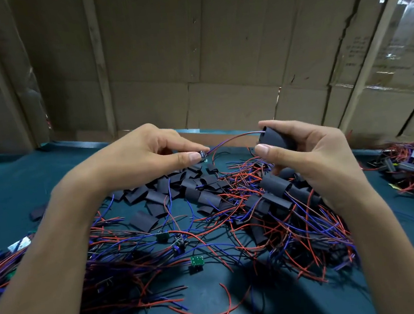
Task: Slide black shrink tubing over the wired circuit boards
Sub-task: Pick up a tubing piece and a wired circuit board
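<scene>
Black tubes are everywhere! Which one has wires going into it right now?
The black tube held up in the right hand. Red and blue wires run into its end from the left hand; the loose tubes lie on the table.

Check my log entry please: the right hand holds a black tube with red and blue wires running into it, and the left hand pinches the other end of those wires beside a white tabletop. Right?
Not quite: the tabletop is dark teal, not white, as the head view shows. The rest holds: the right hand holds the black tube, the wires run into it, and the left hand pinches their other end.
</scene>
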Demonstrator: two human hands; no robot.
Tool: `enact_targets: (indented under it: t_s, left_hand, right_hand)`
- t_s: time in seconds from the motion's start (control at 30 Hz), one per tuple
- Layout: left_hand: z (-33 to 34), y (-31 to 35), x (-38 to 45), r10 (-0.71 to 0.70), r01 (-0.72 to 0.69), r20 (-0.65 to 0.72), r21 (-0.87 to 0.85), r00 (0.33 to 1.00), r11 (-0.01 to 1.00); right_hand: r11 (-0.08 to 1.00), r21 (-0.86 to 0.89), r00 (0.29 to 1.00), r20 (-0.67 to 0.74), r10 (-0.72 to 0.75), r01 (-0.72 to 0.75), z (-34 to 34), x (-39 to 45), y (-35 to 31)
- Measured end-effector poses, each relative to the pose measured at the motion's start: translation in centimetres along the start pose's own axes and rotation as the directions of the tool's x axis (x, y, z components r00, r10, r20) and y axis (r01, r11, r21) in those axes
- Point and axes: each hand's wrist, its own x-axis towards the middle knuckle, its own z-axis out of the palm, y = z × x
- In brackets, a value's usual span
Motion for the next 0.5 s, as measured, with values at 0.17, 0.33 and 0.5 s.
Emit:
enact_targets:
  t_s: [0.17, 0.33, 0.5]
  left_hand:
    - [-0.3, 0.5, -0.2, -0.03, 0.032, -0.058, 0.032, 0.998, 0.999]
    - [0.1, 1.0, 0.0, -0.051, 0.058, -0.085, 0.087, 0.995, 0.995]
    - [-0.2, 1.3, -0.3, -0.058, 0.069, -0.148, 0.075, 0.987, 0.995]
  right_hand:
    - [0.939, -0.325, 0.993, 0.082, -0.087, 0.11, -0.1, -0.2, -0.2]
    - [0.859, -0.472, 0.98, 0.11, -0.164, 0.197, 0.4, -0.3, 0.0]
    - [0.822, -0.514, 0.967, 0.075, -0.242, 0.246, 0.5, -0.2, 0.3]
